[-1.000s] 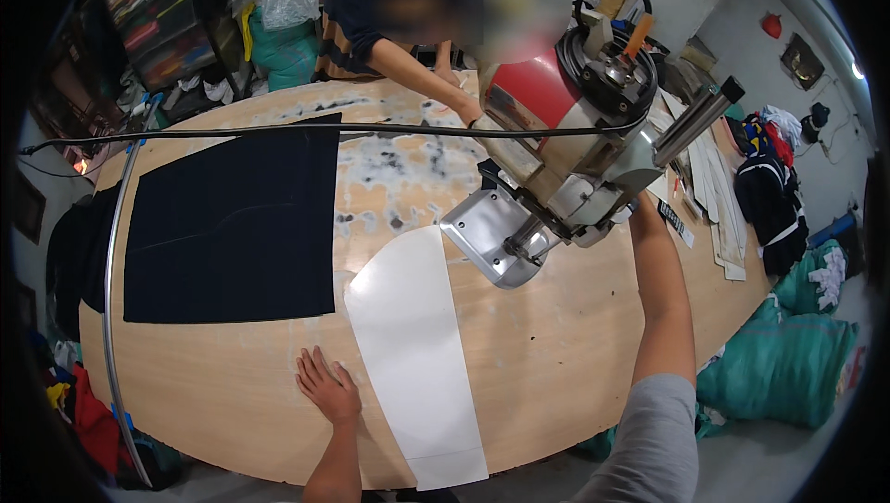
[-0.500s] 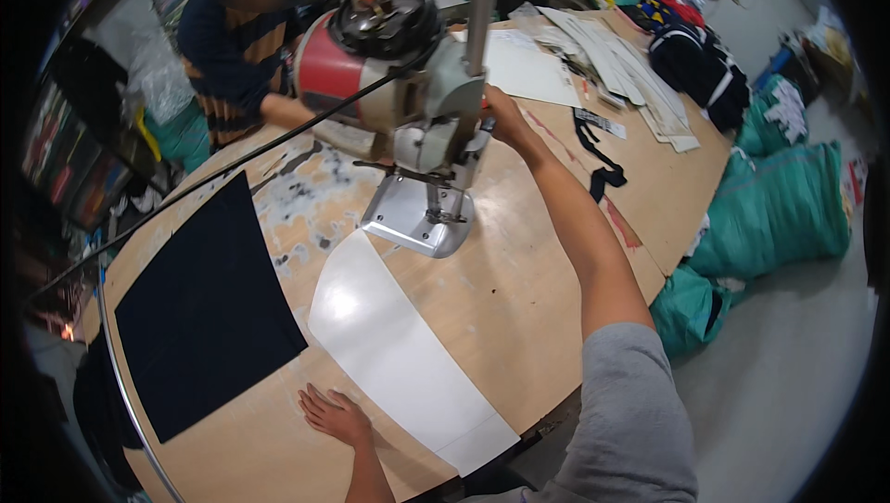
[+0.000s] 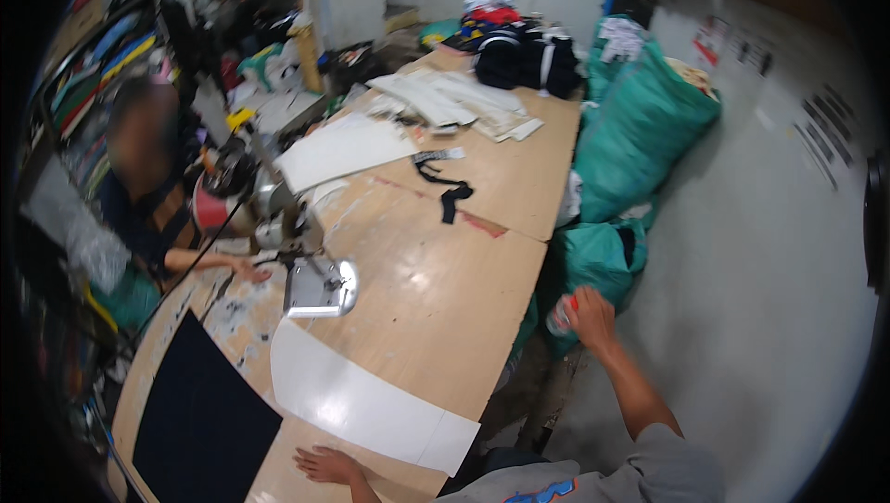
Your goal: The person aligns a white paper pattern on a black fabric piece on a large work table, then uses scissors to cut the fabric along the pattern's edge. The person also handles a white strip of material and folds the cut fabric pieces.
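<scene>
My left hand (image 3: 323, 464) lies flat on the wooden table, fingers stretched out, just below a long white curved pattern sheet (image 3: 357, 390). Left of that hand is a dark fabric piece (image 3: 199, 415). My right hand (image 3: 591, 318) is out past the table's right edge, its fingers closed round a small clear bottle (image 3: 558, 318) with a red top. A fabric cutting machine (image 3: 320, 288) stands on its metal base at the white sheet's far end, away from both my hands.
A co-worker's hand (image 3: 248, 269) reaches to the table beside the machine. Green sacks (image 3: 640, 146) crowd the table's right side. White card sheets (image 3: 348, 152), black strips (image 3: 454, 195) and a dark clothing pile (image 3: 528, 63) lie farther back. A cable (image 3: 199, 257) runs leftward from the machine.
My view has swung right. My right hand has left the machine's side and moved out beyond the table's right edge with the bottle. My left hand still rests on the table.
</scene>
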Tool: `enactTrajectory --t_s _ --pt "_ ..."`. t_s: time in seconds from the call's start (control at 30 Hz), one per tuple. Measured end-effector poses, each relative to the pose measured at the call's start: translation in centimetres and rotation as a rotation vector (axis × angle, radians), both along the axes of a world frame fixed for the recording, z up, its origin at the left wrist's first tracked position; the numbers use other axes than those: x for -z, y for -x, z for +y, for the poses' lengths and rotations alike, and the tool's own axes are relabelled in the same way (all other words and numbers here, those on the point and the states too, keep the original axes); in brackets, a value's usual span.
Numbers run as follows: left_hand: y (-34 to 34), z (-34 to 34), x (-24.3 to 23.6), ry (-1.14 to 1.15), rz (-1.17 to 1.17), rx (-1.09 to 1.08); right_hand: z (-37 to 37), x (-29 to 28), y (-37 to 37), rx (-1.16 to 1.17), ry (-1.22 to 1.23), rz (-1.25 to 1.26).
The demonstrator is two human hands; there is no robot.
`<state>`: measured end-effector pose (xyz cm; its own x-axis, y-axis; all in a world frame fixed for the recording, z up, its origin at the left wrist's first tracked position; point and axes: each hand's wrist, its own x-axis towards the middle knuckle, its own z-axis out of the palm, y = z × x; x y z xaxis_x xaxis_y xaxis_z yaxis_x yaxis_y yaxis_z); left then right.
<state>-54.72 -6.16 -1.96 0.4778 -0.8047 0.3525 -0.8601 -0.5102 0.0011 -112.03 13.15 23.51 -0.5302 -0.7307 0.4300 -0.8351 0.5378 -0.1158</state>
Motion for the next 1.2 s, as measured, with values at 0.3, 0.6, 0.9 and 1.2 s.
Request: enactTrajectory --t_s 0.3,0.6,0.9,1.2 --pt "9.8 4.8 -4.6 0.259 0.817 0.801 24.8 11.0 -9.8 0.644 -0.061 -0.353" --pt "31.8 9.2 -9.4 -0.428 0.870 1.501 31.9 22.7 -8.2 0.860 0.046 -0.996" --pt "44.5 8.7 -3.9 -0.339 0.403 1.306 29.1 26.8 7.8 0.753 -0.446 -1.085" --pt "56.9 5.5 -2.3 -0.166 0.403 1.204 24.7 34.9 23.2 0.614 -0.208 -1.050"
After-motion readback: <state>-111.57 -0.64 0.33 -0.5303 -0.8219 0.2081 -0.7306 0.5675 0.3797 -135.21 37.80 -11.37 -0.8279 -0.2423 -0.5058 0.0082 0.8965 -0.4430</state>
